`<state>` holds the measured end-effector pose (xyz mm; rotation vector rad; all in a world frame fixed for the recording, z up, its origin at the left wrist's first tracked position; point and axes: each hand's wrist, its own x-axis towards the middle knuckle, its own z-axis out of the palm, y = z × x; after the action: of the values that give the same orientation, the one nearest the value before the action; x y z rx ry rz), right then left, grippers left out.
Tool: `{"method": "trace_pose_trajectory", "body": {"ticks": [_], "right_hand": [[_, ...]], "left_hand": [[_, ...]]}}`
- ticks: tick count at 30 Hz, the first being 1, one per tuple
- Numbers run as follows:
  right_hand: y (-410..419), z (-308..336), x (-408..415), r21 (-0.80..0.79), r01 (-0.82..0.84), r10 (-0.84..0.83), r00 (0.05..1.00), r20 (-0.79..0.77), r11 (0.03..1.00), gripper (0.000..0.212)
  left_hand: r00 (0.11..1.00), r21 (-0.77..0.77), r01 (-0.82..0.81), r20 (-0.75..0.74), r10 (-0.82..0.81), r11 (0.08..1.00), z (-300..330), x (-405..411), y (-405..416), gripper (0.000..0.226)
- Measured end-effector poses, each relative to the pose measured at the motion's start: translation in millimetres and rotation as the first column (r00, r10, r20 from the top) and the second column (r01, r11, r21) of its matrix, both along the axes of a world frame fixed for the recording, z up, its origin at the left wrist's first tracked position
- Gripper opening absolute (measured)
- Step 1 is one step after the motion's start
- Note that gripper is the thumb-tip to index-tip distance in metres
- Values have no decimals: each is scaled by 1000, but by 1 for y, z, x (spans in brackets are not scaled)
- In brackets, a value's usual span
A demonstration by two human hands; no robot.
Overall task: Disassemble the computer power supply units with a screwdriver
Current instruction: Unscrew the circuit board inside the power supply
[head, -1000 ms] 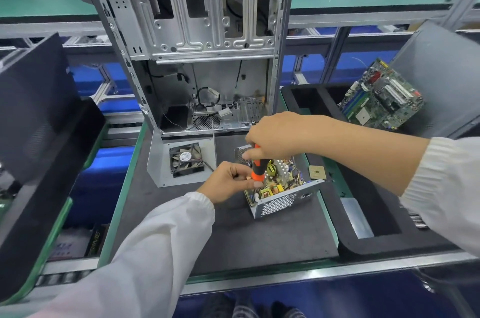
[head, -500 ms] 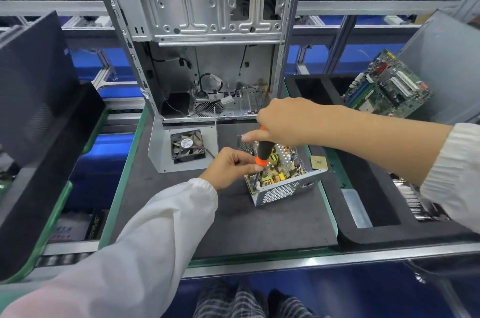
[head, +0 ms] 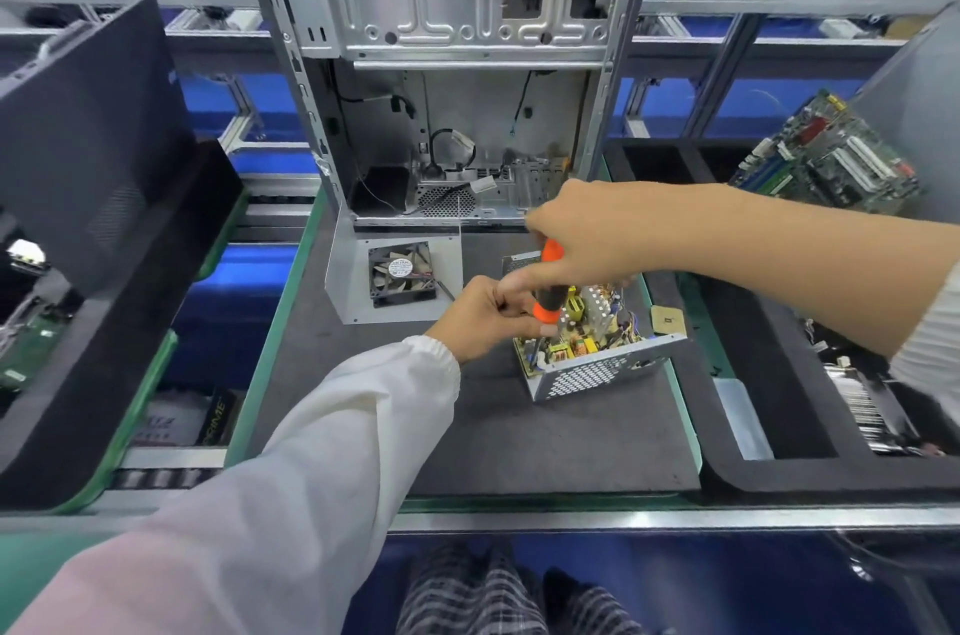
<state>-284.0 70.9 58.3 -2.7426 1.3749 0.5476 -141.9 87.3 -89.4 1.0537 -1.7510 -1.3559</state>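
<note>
An open power supply unit (head: 597,369) with a perforated metal wall sits on the dark mat, its circuit board (head: 576,338) exposed. My right hand (head: 587,234) grips an orange and black screwdriver (head: 548,291) held upright, tip down at the board's near left corner. My left hand (head: 483,317) holds the unit's left edge, its fingers curled against the screwdriver's lower handle. The removed metal cover with its fan (head: 402,273) lies flat to the left.
An emptied computer case (head: 452,63) stands upright behind the mat (head: 519,432). A black foam tray (head: 779,400) on the right holds a motherboard (head: 831,161) and a heatsink (head: 862,406). A small CPU chip (head: 667,320) lies beside the unit. Dark panels (head: 88,141) lean at left.
The camera has tipped downward, so the scene sits higher in view. My right hand has risen a little with the screwdriver; my left hand stays at the unit.
</note>
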Motion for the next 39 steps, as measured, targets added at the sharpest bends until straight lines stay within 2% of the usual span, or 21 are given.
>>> {"method": "trace_pose_trajectory", "body": {"ticks": [1,4,6,8,12,14,16,18,20,23,24,26,28,31,33,36,39], "right_hand": [[-1,-4,0,-25,4,-5,999,-43,1000,67],[-3,-7,-3,-36,-77,74,994,-80,996,50],[-4,-2,-6,14,-164,165,982,-90,986,29],[-4,2,-9,98,-204,213,973,-88,974,11],[-5,4,-13,160,-220,224,975,-5,962,27],[-6,4,-18,131,-153,147,987,58,979,46],[-5,5,-16,67,-34,31,999,39,997,66],[-4,0,-12,43,30,-29,1000,-8,999,68],[-4,-4,-10,9,-40,40,998,-40,999,56],[-4,4,-9,89,-191,198,977,-84,978,14],[-4,6,-9,126,-222,233,969,-79,967,6],[-4,6,-8,202,-272,289,956,-58,941,25],[-4,8,-7,232,-241,245,969,13,942,30],[-5,9,-6,179,-78,72,997,41,981,61],[-3,4,-2,128,7,-4,1000,-23,992,67],[-2,-2,0,48,-88,91,993,-69,995,51],[-5,7,-4,175,-192,202,979,-40,966,10]], "left_hand": [[1000,18,-4,-6,5,1000,3,-2,1,13],[999,12,43,31,-43,999,0,-1,-3,28],[994,20,106,2,-106,994,0,4,-2,18],[996,17,88,-10,-88,996,-1,6,-3,19],[999,13,-6,-39,7,1000,-5,1,-1,11],[998,4,-19,-61,19,1000,-8,0,-1,21],[999,-5,-16,-51,16,1000,-8,0,-2,24],[999,-1,-15,-29,15,1000,-7,0,-1,22],[999,11,-1,-32,2,1000,-6,1,-1,22],[997,34,55,-61,-52,998,-5,4,-1,19],[996,45,66,-71,-62,997,-5,4,-1,14],[994,50,61,-89,-56,997,-4,5,0,10],[995,28,42,-90,-39,999,-4,5,0,10],[996,-32,2,-89,-5,1000,-6,4,-1,31],[995,-41,4,-94,-8,999,-6,2,0,31],[998,6,26,-57,-25,1000,-9,3,-1,17],[998,36,37,-43,-36,999,-11,4,0,11]]}}
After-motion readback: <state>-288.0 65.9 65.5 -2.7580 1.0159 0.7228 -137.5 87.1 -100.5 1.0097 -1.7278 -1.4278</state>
